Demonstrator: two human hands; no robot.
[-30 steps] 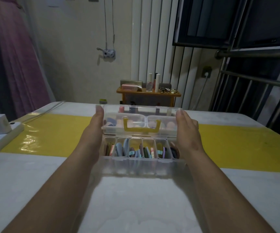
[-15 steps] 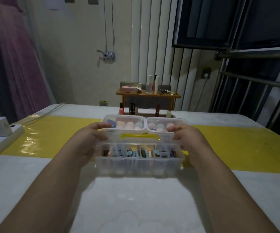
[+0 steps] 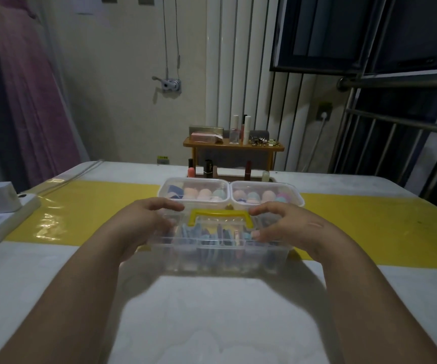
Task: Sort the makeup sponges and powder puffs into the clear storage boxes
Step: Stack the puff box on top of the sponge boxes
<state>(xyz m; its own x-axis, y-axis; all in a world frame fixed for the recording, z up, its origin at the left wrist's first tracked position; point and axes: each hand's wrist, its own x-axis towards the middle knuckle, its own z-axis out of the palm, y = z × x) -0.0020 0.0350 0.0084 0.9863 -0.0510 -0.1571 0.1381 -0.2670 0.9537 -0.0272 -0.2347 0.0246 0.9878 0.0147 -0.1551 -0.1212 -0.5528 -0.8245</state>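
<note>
Gripping the clear box [image 3: 220,256] at both ends, I am curling my left hand [image 3: 144,224] over its left end and my right hand [image 3: 288,227] over its right end. My fingers [image 3: 170,206] are bending over the top of the lid on either side of the yellow handle [image 3: 221,216], and my right thumb is pressing against the front of the lid. The lid is lying flat on the box, and the handle is lying folded toward me. The box is sitting midway between the left and right edges of the tabletop [image 3: 212,324], its far half on the yellow band [image 3: 94,206] that is running from the left edge to the right edge. Flat powder puffs [image 3: 212,233] in blue, purple and pink are standing on edge inside it, packed in a row. Just behind it, toward the far edge, two small clear boxes [image 3: 195,194] are sitting side by side and touching, each holding rounded makeup sponges [image 3: 203,194] in peach, mint and pink. At the far edge a wooden rack [image 3: 233,148] is carrying bottles and small cosmetics, with lipsticks [image 3: 191,170] standing beneath it. A white power strip [image 3: 2,214] is lying along the left edge.
</note>
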